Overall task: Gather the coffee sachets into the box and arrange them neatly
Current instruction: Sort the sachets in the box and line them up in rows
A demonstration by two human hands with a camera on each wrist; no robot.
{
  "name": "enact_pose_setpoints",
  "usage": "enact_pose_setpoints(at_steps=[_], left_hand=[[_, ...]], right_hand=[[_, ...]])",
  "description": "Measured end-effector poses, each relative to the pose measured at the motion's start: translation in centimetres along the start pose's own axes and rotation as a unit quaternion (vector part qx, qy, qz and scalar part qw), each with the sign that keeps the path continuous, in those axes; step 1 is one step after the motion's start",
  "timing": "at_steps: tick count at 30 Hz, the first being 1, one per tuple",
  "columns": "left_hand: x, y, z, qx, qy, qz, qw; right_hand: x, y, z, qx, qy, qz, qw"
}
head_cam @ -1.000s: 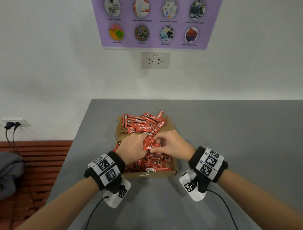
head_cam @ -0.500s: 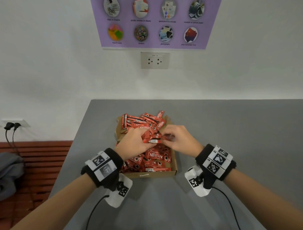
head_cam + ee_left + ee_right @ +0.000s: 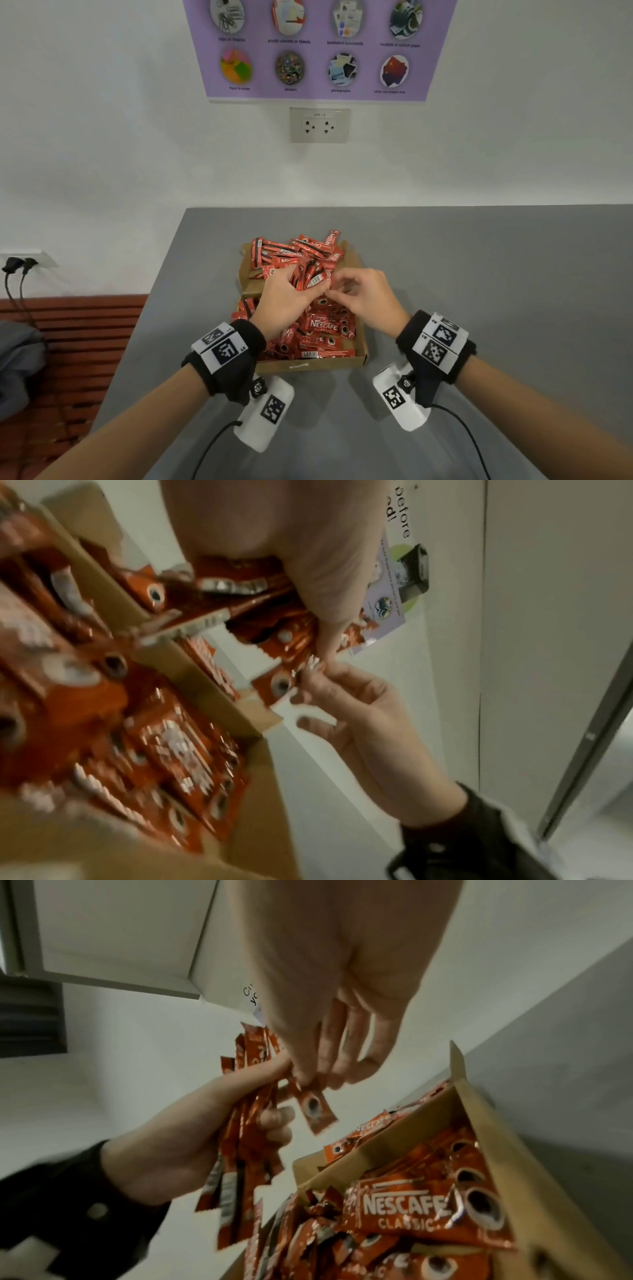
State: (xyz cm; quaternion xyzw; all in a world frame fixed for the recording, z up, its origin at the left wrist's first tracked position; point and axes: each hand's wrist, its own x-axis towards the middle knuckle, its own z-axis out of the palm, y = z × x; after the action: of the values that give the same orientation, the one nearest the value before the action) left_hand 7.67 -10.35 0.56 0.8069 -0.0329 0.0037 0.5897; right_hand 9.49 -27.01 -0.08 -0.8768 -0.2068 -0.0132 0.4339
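Squaring a fistful of red foil coffee sachets (image 3: 310,277) over the brown cardboard box (image 3: 310,366) at frame centre
Left hand (image 3: 286,301) grips the bundle, long axes upright; right hand (image 3: 364,298), just right of it, pinches one sachet's end against it

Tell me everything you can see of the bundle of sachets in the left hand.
The bundle of sachets is a stack of narrow red foil sticks with white lettering, barcodes and crimped ends, roughly aligned but uneven at the ends. The left hand grips it around the middle, held above the open cardboard box. The right hand pinches the end of a single sachet at the bundle's edge; that one juts out at an angle. How many sticks it holds cannot be counted.
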Motion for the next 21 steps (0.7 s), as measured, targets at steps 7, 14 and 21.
enact_pose_setpoints(at_steps=[7, 14, 21], left_hand=[[0.1, -1.6, -3.0, 0.412, -0.272, 0.059, 0.868], [-1.5, -4.6, -2.5, 0.450, -0.329, 0.179, 0.811], [-1.1, -4.6, -1.9, 0.466, -0.359, 0.158, 0.793]], right_hand=[[-0.6, 1.6, -0.4, -0.154, -0.159, 0.022, 0.975], [-0.4, 0.5, 1.5, -0.233, -0.214, 0.009, 0.949], [0.4, -0.1, 1.7, -0.282, -0.227, 0.009, 0.932]])
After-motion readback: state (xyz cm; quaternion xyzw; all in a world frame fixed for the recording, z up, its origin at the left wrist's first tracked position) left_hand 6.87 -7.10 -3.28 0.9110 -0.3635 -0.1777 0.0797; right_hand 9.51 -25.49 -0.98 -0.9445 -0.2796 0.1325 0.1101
